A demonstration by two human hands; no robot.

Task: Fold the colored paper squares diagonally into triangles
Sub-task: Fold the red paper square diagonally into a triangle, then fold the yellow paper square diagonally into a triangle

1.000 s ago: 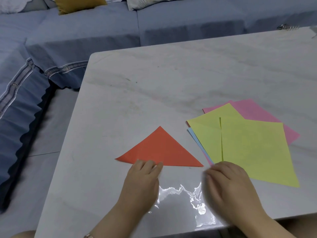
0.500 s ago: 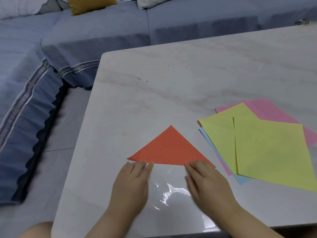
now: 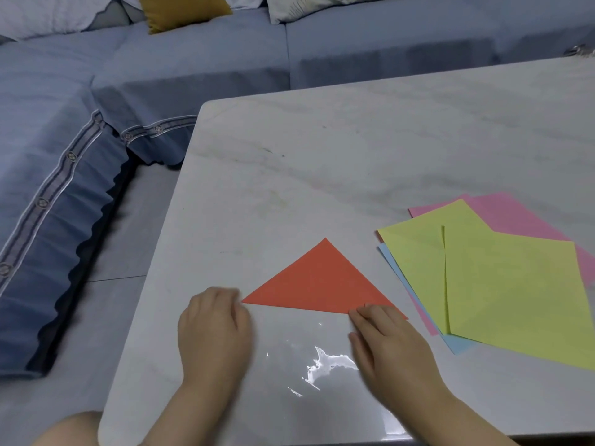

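Note:
An orange paper triangle (image 3: 322, 281) lies flat on the white marble table (image 3: 322, 156), long folded edge toward me, apex pointing away. My left hand (image 3: 214, 329) rests palm down with its fingertips at the triangle's left tip. My right hand (image 3: 389, 346) lies flat with its fingers on the triangle's right corner, hiding that tip. To the right sits a fanned stack of unfolded squares: a yellow sheet (image 3: 512, 291) on top, another yellow sheet (image 3: 415, 252) beneath it, then pink (image 3: 515, 214) and blue (image 3: 457, 346) sheets showing at the edges.
A blue sofa (image 3: 128, 75) wraps around the table's far and left sides, with a mustard cushion (image 3: 180, 9) on it. A small metallic object (image 3: 579, 50) sits at the table's far right edge. Glare marks the tabletop between my hands.
My left hand slid left along the folded edge to the triangle's left tip. My right hand came off the stack onto the right corner. The view shifted left.

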